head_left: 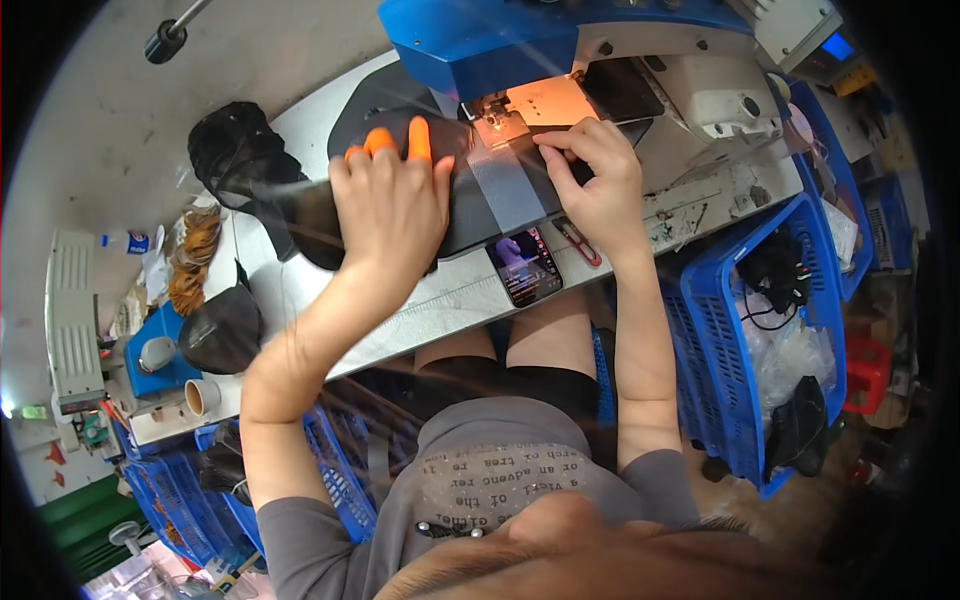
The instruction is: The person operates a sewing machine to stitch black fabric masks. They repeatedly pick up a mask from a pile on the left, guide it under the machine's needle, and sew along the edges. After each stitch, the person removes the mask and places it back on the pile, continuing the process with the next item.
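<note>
A blue-headed sewing machine [520,50] stands ahead, its lamp lighting the presser foot [490,110] orange. Under it and to the left spreads a black fabric piece [480,232], with a grey strip [505,185] running from the foot toward me. My left hand [390,215] lies on the black fabric left of the foot, fingers spread, with orange finger covers on some of them. Thumb and forefinger of my right hand [600,180] pinch together at the fabric's edge, just right of the foot; the fingertips partly hide what they grip.
A lit phone [527,268] and red-handled thread snips [578,243] lie at the table's [400,325] front edge. Black cloth [235,145] is heaped at the left, near a paper cup [202,397]. Blue crates [715,330] holding bags and dark items stand at the right.
</note>
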A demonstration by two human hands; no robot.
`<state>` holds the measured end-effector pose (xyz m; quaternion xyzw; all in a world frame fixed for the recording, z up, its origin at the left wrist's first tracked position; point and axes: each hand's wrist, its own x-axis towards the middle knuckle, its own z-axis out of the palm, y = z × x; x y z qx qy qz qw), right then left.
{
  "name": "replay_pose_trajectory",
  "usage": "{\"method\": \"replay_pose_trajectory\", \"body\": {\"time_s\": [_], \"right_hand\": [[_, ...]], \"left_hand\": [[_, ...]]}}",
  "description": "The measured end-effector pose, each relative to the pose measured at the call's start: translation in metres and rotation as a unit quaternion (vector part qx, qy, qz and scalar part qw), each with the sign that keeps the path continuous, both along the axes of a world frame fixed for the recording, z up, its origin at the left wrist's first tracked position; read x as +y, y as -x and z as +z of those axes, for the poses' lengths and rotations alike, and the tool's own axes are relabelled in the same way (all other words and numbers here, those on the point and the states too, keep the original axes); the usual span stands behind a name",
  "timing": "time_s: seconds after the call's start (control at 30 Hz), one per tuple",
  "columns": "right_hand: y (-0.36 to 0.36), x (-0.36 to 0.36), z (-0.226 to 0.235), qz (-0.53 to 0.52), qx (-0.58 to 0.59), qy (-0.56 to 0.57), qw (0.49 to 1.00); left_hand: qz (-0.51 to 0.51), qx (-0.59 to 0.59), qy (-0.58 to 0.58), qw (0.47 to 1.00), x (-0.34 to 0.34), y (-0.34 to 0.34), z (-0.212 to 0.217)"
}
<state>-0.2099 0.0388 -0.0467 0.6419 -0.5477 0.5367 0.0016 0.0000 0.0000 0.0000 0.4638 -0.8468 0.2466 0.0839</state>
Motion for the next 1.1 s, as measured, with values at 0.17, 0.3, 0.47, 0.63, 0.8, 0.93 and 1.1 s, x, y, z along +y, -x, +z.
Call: {"method": "replay_pose_trajectory", "body": {"time_s": [0.17, 0.3, 0.47, 0.63, 0.8, 0.93, 1.1], "right_hand": [[0.001, 0.003, -0.001, -0.01, 0.006, 0.003, 1.0], [0.0, 0.002, 0.0, -0.007, 0.001, 0.006, 1.0], [0.001, 0.001, -0.002, -0.005, 0.006, 0.006, 1.0], [-0.001, 0.002, 0.001, -0.009, 0.003, 0.005, 1.0], [-0.002, 0.003, 0.002, -0.012, 0.004, 0.003, 1.0], [-0.002, 0.003, 0.003, -0.014, 0.005, 0.003, 1.0], [-0.002, 0.002, 0.005, 0.006, 0.011, 0.005, 1.0]], "left_hand": [[-0.039, 0.038, -0.027, 0.998, 0.034, -0.012, 0.0], [-0.033, 0.044, -0.011, 0.998, 0.045, -0.016, -0.001], [-0.046, 0.05, 0.02, 0.997, 0.047, -0.023, -0.01], [-0.063, 0.077, 0.017, 0.995, 0.051, -0.029, -0.015], [-0.098, 0.12, -0.024, 0.988, 0.056, -0.035, -0.019], [-0.167, 0.232, -0.09, 0.954, 0.05, -0.053, -0.025], [-0.055, 0.654, -0.146, 0.74, 0.033, -0.103, -0.041]]}}
